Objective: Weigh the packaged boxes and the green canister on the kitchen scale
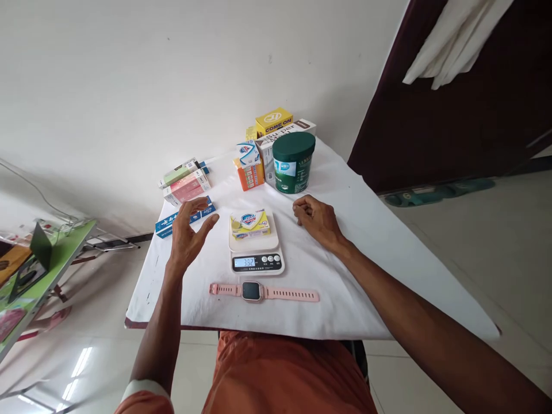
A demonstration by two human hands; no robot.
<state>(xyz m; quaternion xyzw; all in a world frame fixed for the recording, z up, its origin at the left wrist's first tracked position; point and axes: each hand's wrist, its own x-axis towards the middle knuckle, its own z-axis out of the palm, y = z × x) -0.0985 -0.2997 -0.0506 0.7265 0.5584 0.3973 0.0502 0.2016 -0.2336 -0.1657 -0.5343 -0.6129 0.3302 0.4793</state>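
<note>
A yellow soap box (250,224) lies flat on the white kitchen scale (233,244), whose display is lit with digits. To its left, my left hand (188,230) hovers with thumb and fingers spread and nothing between them. Partly behind those fingers lies a long blue-and-white toothpaste box (165,227); whether the fingers touch it I cannot tell. My right hand (318,219) rests on the tablecloth right of the scale, fingers loosely curled in, no object showing in them. In front of the scale a pink-strapped smartwatch (252,291) is stretched out flat.
Behind the scale stand a dark green tub (293,164), an orange box (250,177) under a small white-and-blue box (248,153), a long white box (268,161) and a yellow box (274,121). Pink (188,187) and green (179,173) boxes lie back left, near the wall.
</note>
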